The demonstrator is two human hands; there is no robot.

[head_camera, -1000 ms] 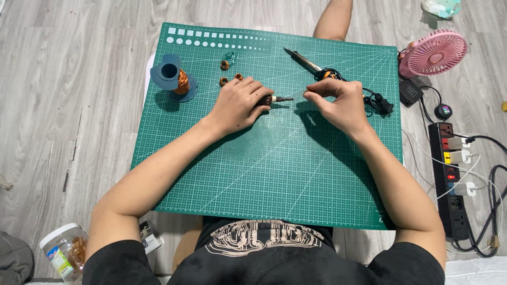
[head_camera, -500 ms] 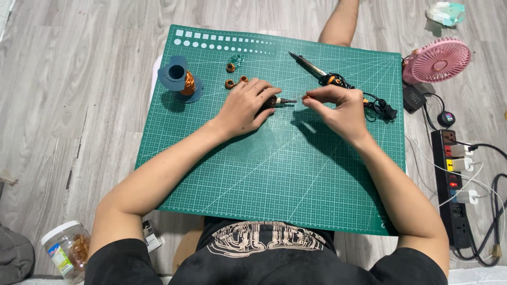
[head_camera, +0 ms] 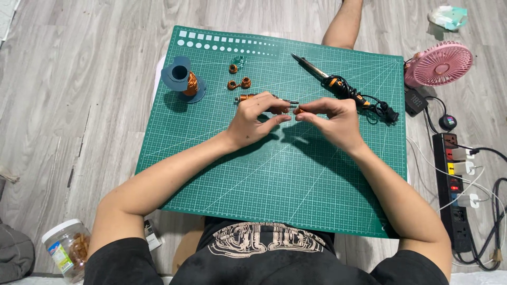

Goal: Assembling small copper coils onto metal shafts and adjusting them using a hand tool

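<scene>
Over the green cutting mat (head_camera: 274,174), the right hand (head_camera: 335,119) pinches a small copper coil (head_camera: 298,110) between nearly closed fingers (head_camera: 311,108). The left hand (head_camera: 253,119) curls loosely beside it, fingertips almost touching the coil, just below a copper-wound rod (head_camera: 259,97). 3 more coils (head_camera: 238,79) lie nearby.

Green gridded mat (head_camera: 296,174), copper coils (head_camera: 238,83), blue spool (head_camera: 179,74), pink fan (head_camera: 441,64), grey wood floor (head_camera: 79,105).
</scene>
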